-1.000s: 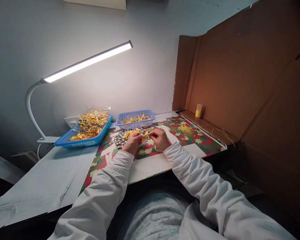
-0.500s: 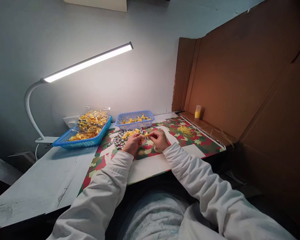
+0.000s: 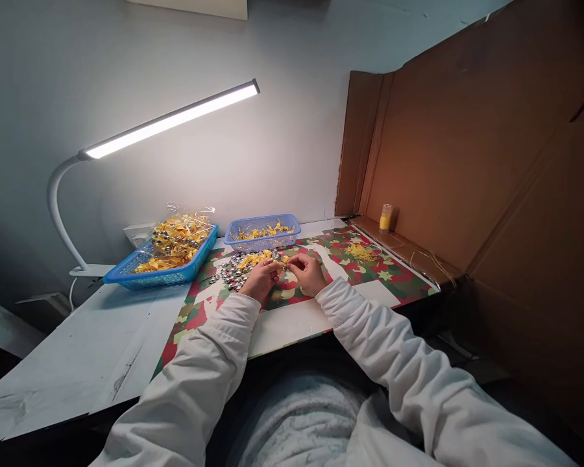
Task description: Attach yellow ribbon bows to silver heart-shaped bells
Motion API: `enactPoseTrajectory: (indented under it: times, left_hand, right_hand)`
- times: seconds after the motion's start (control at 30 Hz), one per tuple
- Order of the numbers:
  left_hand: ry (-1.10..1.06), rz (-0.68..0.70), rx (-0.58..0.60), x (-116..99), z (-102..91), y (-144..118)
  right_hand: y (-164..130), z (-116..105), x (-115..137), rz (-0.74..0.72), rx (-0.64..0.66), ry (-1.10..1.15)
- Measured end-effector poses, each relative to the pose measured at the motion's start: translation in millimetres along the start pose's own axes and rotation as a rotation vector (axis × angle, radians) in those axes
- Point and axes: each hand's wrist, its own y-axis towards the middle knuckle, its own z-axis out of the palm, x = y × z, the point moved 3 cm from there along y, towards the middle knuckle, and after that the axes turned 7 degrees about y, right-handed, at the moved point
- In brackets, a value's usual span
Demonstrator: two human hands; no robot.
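Observation:
My left hand (image 3: 261,279) and my right hand (image 3: 309,272) meet fingertip to fingertip just above the mat. Both are closed in a pinch on a small yellow ribbon piece (image 3: 285,259), mostly hidden by the fingers. Beside and behind my left hand lies a heap of small shiny silver pieces (image 3: 231,271), possibly bells. Several yellow ribbon pieces (image 3: 248,261) lie on top of that heap. Under both hands spreads a red, green and white patterned mat (image 3: 292,297).
A blue basket (image 3: 194,271) with a bag of yellow and silver pieces stands left. Behind my hands is a smaller blue basket (image 3: 263,243) holding yellow pieces. Yellow strings (image 3: 361,251) lie right, near a yellow bottle (image 3: 385,219) and cardboard wall (image 3: 448,155). A lamp (image 3: 175,120) shines overhead.
My fingertips have drawn closer together, and the yellow ribbon piece that showed between them is now mostly covered. The baskets and heap have stayed put.

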Motion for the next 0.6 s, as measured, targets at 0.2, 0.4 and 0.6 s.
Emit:
enactPoseTrajectory:
  times: [0.2, 0.4, 0.6]
  left_hand:
    - [0.028, 0.115, -0.076, -4, -5.8, 4]
    - [0.099, 0.293, -0.148, -7, -11.6, 8]
    - [0.196, 0.434, -0.135, -8, -9.1, 4]
  right_hand:
    - [0, -3, 0, 0.099, -0.021, 0.014]
    - [1, -12, -2, 0.188, -0.031, -0.039]
    - [1, -9, -7, 0.361, 0.018, 0.098]
